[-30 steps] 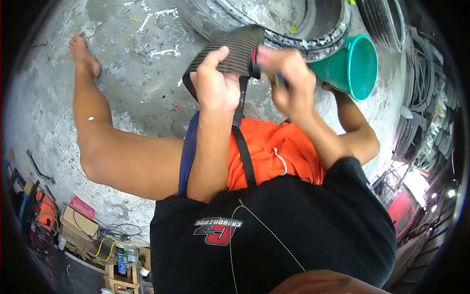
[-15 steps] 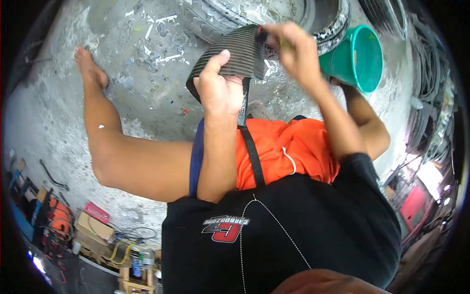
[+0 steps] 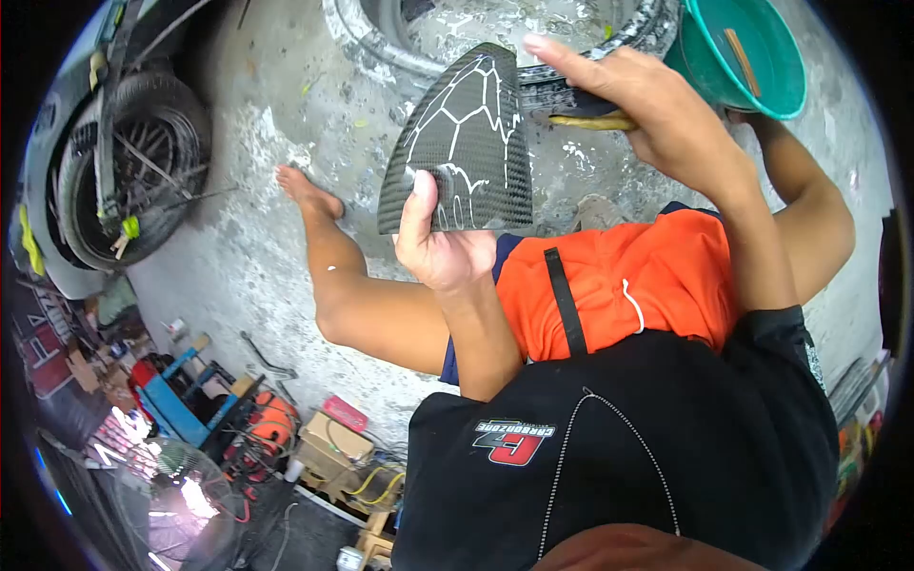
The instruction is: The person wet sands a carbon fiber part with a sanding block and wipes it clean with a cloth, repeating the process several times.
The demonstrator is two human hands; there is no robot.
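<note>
My left hand (image 3: 440,243) holds a dark carbon-fibre panel (image 3: 463,143) by its lower edge, thumb pressed on its face. The panel is roughly triangular, with white lines like cracks across its weave. My right hand (image 3: 657,105) is up beside the panel's right edge and grips a brush with a yellowish handle (image 3: 592,121), its dark head next to the panel. A teal bucket (image 3: 752,52) with a stick inside stands just right of that hand. I sit on the concrete floor (image 3: 276,105) in orange shorts (image 3: 628,285).
A tyre (image 3: 533,76) lies on the floor behind the panel. A wheel of a vehicle (image 3: 129,171) is at the left. Cardboard boxes (image 3: 333,443), a blue stand (image 3: 181,404), tools and cables sit at the lower left.
The view swung right. My left hand turned the panel so its cracked face shows. My right hand moved from the panel's top edge down to its right side.
</note>
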